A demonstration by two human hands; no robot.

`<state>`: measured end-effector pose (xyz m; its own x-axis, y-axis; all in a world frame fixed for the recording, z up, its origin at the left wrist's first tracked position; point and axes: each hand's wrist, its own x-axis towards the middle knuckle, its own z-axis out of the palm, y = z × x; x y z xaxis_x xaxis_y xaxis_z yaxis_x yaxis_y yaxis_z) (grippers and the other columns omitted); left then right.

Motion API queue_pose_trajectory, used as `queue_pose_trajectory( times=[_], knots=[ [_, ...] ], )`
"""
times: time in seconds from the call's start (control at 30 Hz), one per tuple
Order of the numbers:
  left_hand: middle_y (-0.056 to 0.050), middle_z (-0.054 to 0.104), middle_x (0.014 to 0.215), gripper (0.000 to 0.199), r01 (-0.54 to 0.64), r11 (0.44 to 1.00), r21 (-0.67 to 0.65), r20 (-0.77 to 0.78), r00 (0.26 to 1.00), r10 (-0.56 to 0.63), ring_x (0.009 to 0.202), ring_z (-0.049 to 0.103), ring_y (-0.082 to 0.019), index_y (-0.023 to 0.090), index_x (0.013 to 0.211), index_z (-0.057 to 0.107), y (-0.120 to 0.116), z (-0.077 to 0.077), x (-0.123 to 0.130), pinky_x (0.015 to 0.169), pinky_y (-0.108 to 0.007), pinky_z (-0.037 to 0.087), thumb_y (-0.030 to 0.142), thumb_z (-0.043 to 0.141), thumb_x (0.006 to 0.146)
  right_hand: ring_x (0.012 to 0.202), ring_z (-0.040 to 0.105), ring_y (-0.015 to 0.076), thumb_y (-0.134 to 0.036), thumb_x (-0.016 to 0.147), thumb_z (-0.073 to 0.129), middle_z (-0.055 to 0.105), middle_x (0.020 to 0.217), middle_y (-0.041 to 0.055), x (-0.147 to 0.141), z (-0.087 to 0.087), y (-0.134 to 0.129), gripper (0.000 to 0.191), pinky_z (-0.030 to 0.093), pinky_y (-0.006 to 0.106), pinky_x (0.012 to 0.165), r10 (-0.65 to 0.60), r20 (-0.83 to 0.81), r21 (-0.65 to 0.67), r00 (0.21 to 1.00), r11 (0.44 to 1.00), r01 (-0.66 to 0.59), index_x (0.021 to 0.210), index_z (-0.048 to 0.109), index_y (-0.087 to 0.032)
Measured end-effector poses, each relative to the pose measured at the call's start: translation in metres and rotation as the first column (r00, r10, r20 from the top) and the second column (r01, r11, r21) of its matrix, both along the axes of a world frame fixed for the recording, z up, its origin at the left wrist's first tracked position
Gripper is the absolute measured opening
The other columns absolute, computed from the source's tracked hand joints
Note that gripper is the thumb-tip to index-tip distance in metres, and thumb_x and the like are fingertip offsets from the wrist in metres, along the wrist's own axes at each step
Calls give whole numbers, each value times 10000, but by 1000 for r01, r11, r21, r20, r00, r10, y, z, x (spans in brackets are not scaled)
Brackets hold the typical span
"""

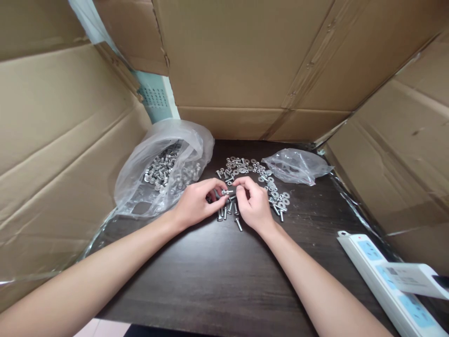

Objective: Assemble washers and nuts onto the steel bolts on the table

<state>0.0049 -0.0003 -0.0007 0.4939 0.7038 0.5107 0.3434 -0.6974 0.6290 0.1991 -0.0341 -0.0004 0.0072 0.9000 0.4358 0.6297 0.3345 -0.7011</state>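
Note:
My left hand (pixel 201 199) pinches a bolt (pixel 228 192) between thumb and fingertips, its shank pointing right, with what looks like a washer by the head. Close to the shank's tip is my right hand (pixel 254 203), fingers curled and thumb against the index finger; whatever it may hold is hidden. Several loose bolts (pixel 238 224) lie on the dark table beneath and in front of both hands. Behind and right of the right hand are scattered washers (pixel 286 199), with nuts and more bolts among them.
An open plastic bag (pixel 131 187) of bolts (pixel 161 171) stands at the left. Another clear plastic bag (pixel 298 164) lies at the back right. Cardboard walls (pixel 245 61) enclose the dark table (pixel 196 281) on three sides. A white power strip (pixel 386 281) runs along the right.

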Motion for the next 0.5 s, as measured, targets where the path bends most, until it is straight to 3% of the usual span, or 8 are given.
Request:
queue_pose_trajectory(
  times=[0.37,0.5],
  knots=[
    [22,707,862,148,7,1000,-7,0,1000,-7,701,653,-84,180,1050,668,0,0,1,670,-197,510,201,711,910,528,485,143,-205,849,502,561,577,-15,-1,4,-2,163,375,311,610,-72,4,103,997,992,71,699,568,-211],
    [32,702,851,153,7,1000,-8,-3,1000,-7,698,649,-77,180,1053,667,0,-1,1,673,-191,505,202,715,910,484,363,105,-301,934,549,388,501,-38,-3,5,-1,413,313,291,558,-130,-20,170,991,977,131,574,369,-205]
  ],
)
